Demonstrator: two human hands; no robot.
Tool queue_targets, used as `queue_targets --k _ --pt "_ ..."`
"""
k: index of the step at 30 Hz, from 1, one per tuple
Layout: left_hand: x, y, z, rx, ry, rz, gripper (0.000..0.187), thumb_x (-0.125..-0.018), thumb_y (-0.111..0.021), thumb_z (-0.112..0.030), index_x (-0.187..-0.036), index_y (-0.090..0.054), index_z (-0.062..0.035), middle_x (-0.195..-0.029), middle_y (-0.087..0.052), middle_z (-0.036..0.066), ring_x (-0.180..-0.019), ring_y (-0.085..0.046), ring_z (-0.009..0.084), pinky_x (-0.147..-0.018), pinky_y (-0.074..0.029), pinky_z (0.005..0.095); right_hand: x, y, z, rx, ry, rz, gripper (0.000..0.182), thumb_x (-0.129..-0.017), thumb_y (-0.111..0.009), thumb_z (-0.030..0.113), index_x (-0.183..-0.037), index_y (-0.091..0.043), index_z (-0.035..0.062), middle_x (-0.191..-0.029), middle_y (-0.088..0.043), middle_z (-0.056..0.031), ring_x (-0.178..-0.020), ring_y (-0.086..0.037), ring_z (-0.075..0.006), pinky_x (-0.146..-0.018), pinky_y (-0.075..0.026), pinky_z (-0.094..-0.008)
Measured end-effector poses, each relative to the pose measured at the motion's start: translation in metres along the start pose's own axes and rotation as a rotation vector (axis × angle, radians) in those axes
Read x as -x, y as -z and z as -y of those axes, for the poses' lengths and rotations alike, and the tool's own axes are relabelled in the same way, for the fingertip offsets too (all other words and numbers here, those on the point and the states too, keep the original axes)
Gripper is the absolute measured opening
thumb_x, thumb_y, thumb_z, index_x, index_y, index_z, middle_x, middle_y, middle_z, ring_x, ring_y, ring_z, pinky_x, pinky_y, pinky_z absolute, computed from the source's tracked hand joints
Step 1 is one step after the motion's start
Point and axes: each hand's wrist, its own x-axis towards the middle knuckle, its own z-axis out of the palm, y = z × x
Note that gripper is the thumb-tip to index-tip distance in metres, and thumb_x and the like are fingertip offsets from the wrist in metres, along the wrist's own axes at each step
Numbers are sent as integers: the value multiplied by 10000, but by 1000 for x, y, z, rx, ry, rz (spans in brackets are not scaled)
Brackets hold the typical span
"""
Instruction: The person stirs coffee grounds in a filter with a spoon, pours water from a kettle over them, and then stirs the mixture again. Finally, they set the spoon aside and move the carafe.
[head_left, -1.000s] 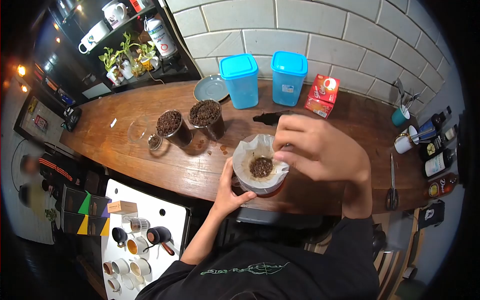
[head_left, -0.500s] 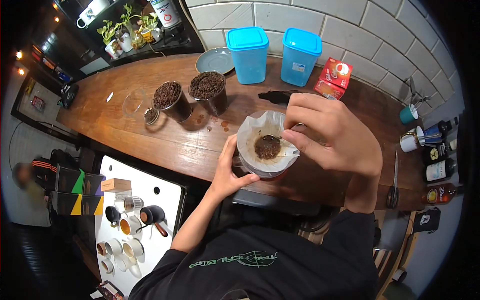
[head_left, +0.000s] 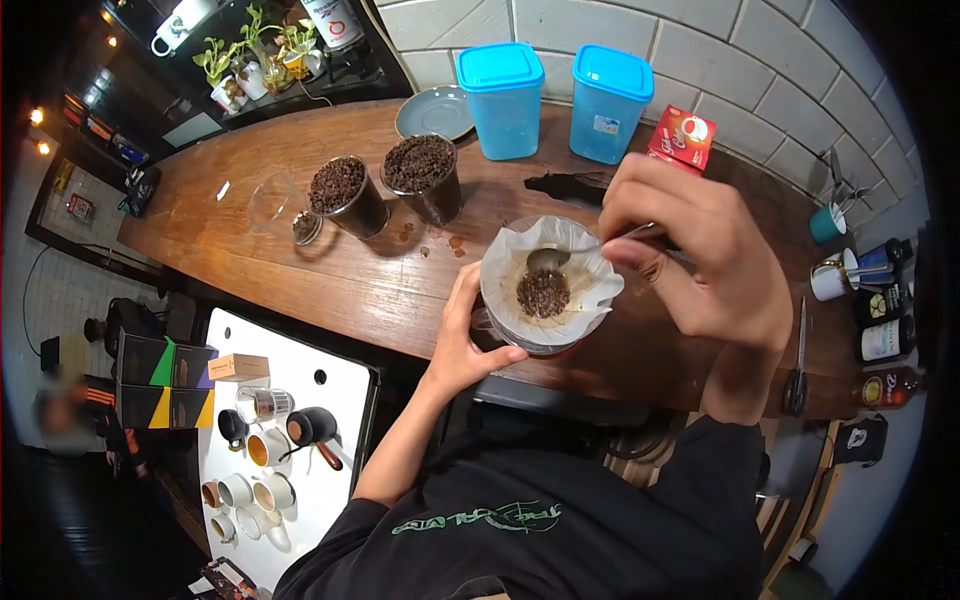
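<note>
My right hand (head_left: 695,255) pinches the handle of a metal spoon (head_left: 549,257), whose bowl hangs inside a white paper coffee filter (head_left: 508,262). Wet dark coffee grounds (head_left: 543,293) lie at the bottom of the filter. The filter sits in a clear dripper (head_left: 548,348) with a folded, uneven rim. My left hand (head_left: 468,340) curves round the near left side of the dripper, thumb toward the front, steadying it. What stands beneath the dripper is mostly hidden.
Two glasses of dark grounds (head_left: 420,165) stand to the left, beside a small jar (head_left: 306,228). Behind are a grey plate (head_left: 433,115), blue-lidded containers (head_left: 503,100) and a red box (head_left: 683,138). Scissors (head_left: 797,370) lie at right. Several cups (head_left: 268,448) fill a white side table (head_left: 335,400). A person stands at far left.
My right hand has lifted the spoon out of the dark liquid, up and toward the filter's back wall. The liquid has sunk, leaving grounds showing. My left hand keeps its hold.
</note>
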Motion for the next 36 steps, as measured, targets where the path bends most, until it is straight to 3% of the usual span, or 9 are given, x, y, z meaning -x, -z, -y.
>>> queue_targets --k 2,9,11,16,19,21,22,25,36 --pt "-2 -1 -3 11 -15 -2 1023 -639 -855 -530 -1407 -431 -5 -1356 -485 187 -1279 -490 346 -1076 -382 445 1 1 4 61 34 -107 140 -796 -699 11 -872 -586 -26 -854 -548 -127 -741 -575 -290 -673 -467 -341" --pt "-7 -3 -8 11 -99 -25 1010 -645 -850 -534 -1409 -437 -19 -1360 -487 190 -1282 -489 347 -1080 -381 451 0 -2 8 154 24 -31 137 -797 -696 9 -883 -593 -19 -883 -553 -129 -785 -579 -306 -698 -476 -356" --pt "-8 -2 -9 -6 -109 -21 1004 -648 -847 -536 -1408 -440 -21 -1359 -487 191 -1281 -488 348 -1081 -381 453 1 -3 8 155 20 73 130 -804 -697 21 -888 -603 -11 -910 -549 -128 -817 -573 -309 -712 -476 -369" --pt "-9 -2 -13 -20 -168 -45 984 -652 -854 -515 -1400 -447 -23 -1353 -488 190 -1278 -487 351 -1079 -386 451 0 -7 7 11 26 95 112 -814 -685 21 -885 -605 -10 -917 -547 -125 -819 -576 -298 -709 -476 -364" --pt "-9 -3 -14 -39 -186 -48 983 -651 -856 -512 -1400 -448 -23 -1353 -487 189 -1278 -488 350 -1078 -389 451 -1 0 10 68 20 36 111 -824 -682 35 -871 -595 -15 -897 -545 -123 -788 -578 -289 -699 -478 -348" --pt "-10 -2 -13 -52 -188 -41 984 -650 -855 -513 -1400 -449 -23 -1354 -486 188 -1278 -488 350 -1078 -391 452 -2 3 10 23 -8 -64 110 -833 -678 15 -890 -595 -29 -877 -550 -139 -751 -584 -332 -650 -467 -386" --pt "-9 -2 -13 -43 -182 -47 984 -648 -856 -513 -1400 -451 -24 -1356 -486 188 -1278 -488 349 -1078 -391 452 -1 1 8 56 -4 -101 134 -837 -685 73 -844 -587 -16 -871 -537 -121 -717 -557 -259 -651 -467 -321" --pt "-10 -3 -13 -1 -164 -38 984 -646 -858 -510 -1401 -454 -26 -1361 -484 188 -1280 -488 349 -1078 -392 453 -2 0 13 113 72 -86 129 -808 -704 47 -859 -602 -13 -886 -536 -122 -700 -549 -247 -630 -454 -311" --pt "-10 -2 -13 -13 -152 -39 993 -628 -857 -516 -1398 -461 -30 -1374 -478 192 -1283 -487 358 -1078 -393 461 -1 -2 12 127 9 39 154 -767 -719 4 -892 -630 -1 -908 -517 -126 -707 -530 -258 -655 -451 -327"
